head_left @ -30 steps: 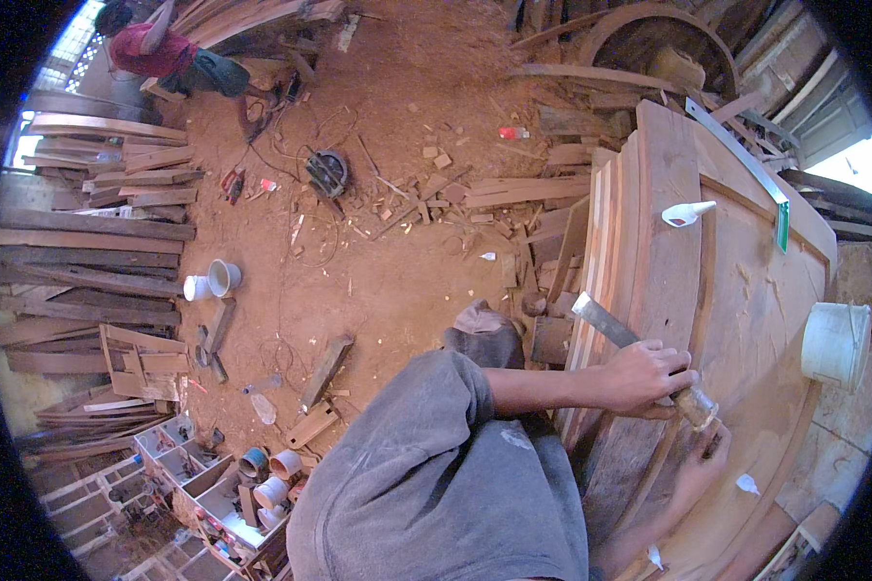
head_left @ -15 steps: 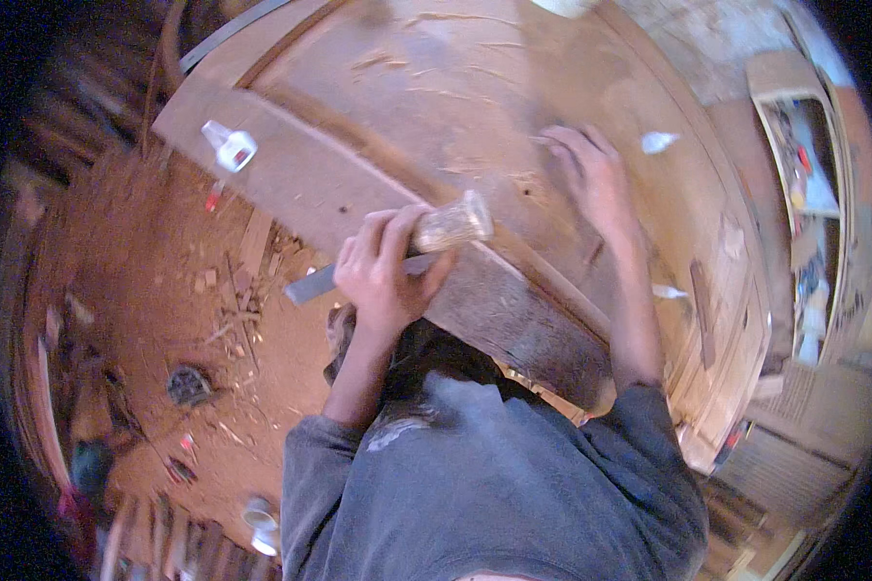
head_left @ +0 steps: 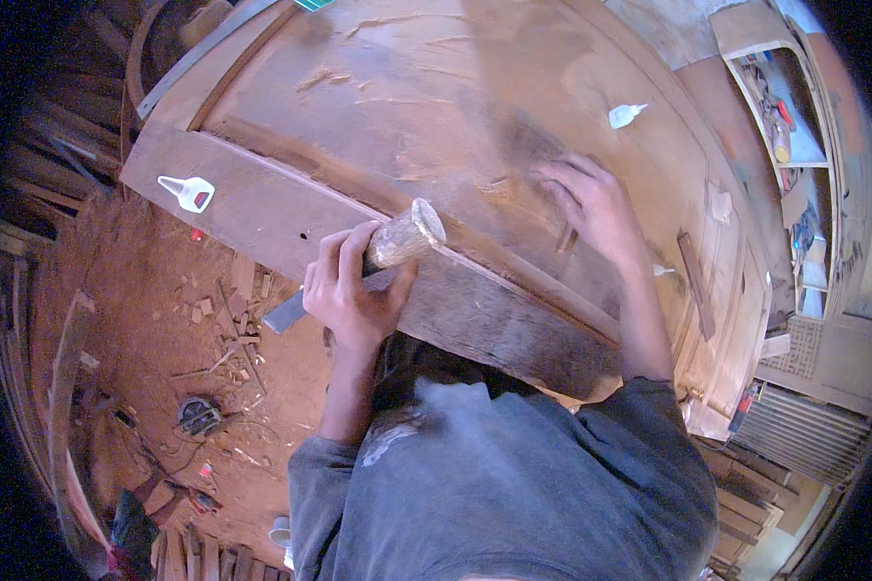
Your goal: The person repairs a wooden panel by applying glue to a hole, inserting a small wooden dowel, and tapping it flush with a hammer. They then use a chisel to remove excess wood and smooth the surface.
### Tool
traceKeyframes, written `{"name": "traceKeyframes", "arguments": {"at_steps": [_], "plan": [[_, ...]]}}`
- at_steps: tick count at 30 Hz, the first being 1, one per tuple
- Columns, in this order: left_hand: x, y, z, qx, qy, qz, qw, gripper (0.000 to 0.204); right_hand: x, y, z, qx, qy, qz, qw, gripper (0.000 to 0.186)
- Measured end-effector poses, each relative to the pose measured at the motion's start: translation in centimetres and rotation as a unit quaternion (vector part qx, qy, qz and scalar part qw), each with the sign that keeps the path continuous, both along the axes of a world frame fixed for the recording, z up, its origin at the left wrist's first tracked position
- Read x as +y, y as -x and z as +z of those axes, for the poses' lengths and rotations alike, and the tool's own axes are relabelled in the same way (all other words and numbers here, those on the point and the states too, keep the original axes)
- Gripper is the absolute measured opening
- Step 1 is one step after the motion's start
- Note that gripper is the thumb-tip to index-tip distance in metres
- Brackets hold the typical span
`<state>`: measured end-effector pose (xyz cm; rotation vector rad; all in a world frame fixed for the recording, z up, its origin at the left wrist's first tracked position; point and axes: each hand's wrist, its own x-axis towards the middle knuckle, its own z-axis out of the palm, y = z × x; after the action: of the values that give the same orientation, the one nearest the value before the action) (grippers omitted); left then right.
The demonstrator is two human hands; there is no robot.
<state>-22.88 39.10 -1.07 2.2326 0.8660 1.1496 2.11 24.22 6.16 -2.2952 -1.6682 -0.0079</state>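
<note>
My left hand (head_left: 354, 295) grips a chisel (head_left: 402, 237) with a worn, pale cylindrical handle and a flat metal blade pointing down-left, above the front board of a large wooden panel door (head_left: 407, 116). My right hand (head_left: 591, 208) is on the recessed panel to the right, fingers loosely bent and apart; a narrow brown strip or slot shows just below the fingertips, too unclear to name. A white glue bottle (head_left: 186, 193) lies on the left of the front board, and a smaller white bottle (head_left: 626, 114) lies at upper right. A metal square (head_left: 208, 34) runs along the upper-left edge.
A shelf unit with tools (head_left: 783, 131) stands at right. At lower left are a sandy floor (head_left: 266, 426) with offcuts, a round dark tool with cables (head_left: 201, 416) and stacked timber (head_left: 199, 557). Part of another person (head_left: 131, 533), green and red clothing, shows at the lower-left edge.
The view has swung round toward the door. My right hand has left the chisel's handle end and moved onto the panel; the chisel stays in my left hand, now with its handle raised.
</note>
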Motion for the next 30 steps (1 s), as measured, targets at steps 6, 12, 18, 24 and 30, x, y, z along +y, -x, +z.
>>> {"name": "traceKeyframes", "arguments": {"at_steps": [6,12,18,24,30], "plan": [[0.2,-0.1,-0.1,-0.001,-0.010,-0.003,1.000,0.046,0.0,1.7,-2.7,-0.021,0.033,0.042,0.998,0.025],[0.2,-0.1,-0.4,-0.001,-0.009,-0.007,1.000,0.046,1.2,0.3,-1.0,0.037,0.004,0.008,0.999,0.031],[0.1,-0.1,-0.4,0.002,-0.020,0.000,1.000,0.046,2.1,1.8,-2.6,0.038,0.025,-0.021,0.999,0.022],[0.1,0.1,-0.2,0.014,-0.010,-0.013,1.000,0.046,0.2,2.3,-0.6,0.030,-0.029,-0.065,0.997,0.018],[0.3,0.1,-0.5,0.000,-0.016,-0.018,1.000,0.047,2.0,3.6,-2.7,0.058,-0.026,-0.012,0.998,0.017]]}}
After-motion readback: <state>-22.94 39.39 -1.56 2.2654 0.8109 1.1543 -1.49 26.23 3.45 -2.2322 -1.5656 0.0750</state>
